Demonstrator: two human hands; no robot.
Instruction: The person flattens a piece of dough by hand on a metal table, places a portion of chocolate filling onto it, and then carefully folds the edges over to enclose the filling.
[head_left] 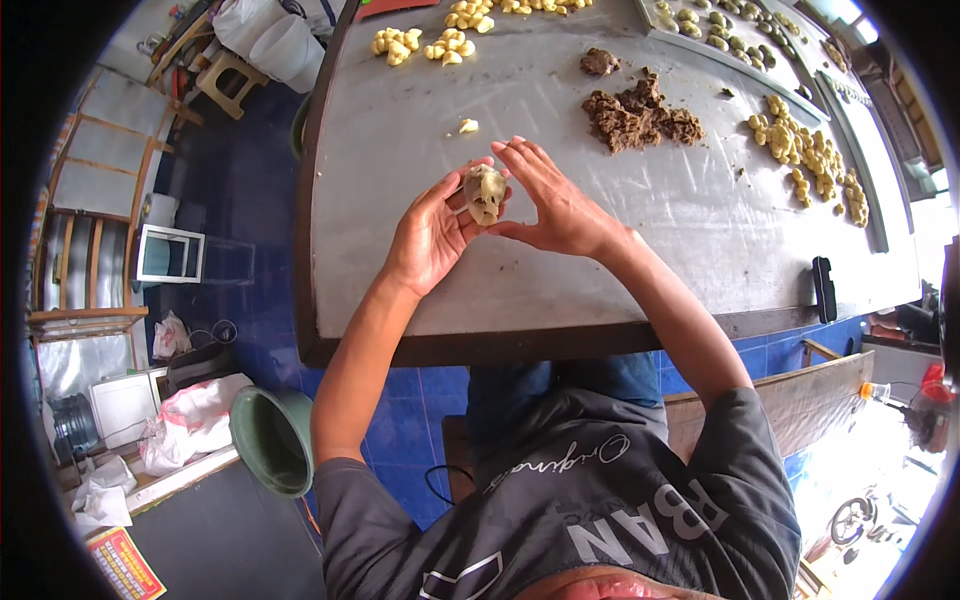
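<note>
A rounded lump of pale, mottled dough (485,196) with dark specks and a yellowish top lies on the fingers of my left hand (425,240), palm up above the metal-topped table (470,310). My right hand (560,212) is cupped along the lump's right side, its fingers and thumb apart; whether the thumb touches the lump, I cannot tell. Just beyond my hands sits a small pale yellow dough bit (468,126). Farther right on the tabletop is a crumbly brown mass of filling (645,115), with a smaller brown clump (599,62) behind it.
Clusters of yellow dough balls (450,46) lie at the far left, more yellow pieces (810,150) at the right. A tray (690,45) of greenish lumps stands at the far right. A black object (824,290) rests near the right edge. A green bucket (272,440) stands left of me.
</note>
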